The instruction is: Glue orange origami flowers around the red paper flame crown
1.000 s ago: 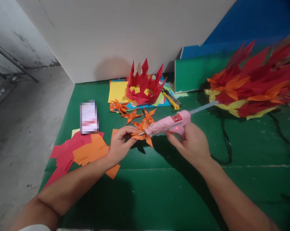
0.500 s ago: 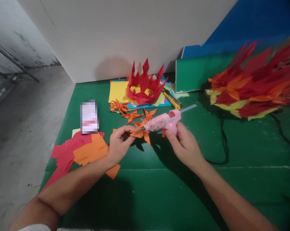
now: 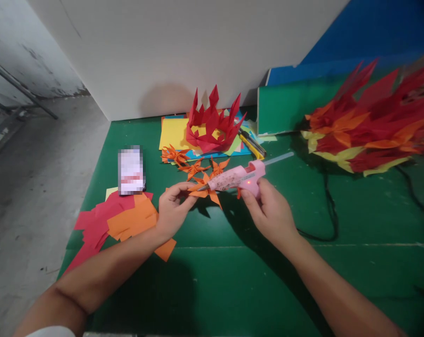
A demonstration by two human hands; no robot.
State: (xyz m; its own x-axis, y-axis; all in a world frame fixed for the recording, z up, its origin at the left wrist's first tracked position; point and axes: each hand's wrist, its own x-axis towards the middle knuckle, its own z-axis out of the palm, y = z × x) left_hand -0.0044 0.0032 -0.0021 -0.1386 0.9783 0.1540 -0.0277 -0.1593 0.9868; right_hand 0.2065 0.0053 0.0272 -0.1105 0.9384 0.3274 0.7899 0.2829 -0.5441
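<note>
My left hand pinches one petal of an orange folded-paper flower between thumb and fingers, a little above the table. My right hand is wrapped round the handle of a pink hot glue gun. A small orange light glows on its body, and a clear glue stick juts from its back. The gun's nozzle lies over the petal close to my left fingertips; whether it touches the paper I cannot tell. Just beyond are more orange paper flowers.
A red paper crown stands on stacked coloured paper beside a yellow cutter. Red and orange paper pieces lie left, below a blurred-out phone-like object. At right are a large red-orange paper piece and a black cord.
The glue gun has shifted slightly, its glue stick end swinging a little to the right. My left hand and the flower have moved very slightly left.
</note>
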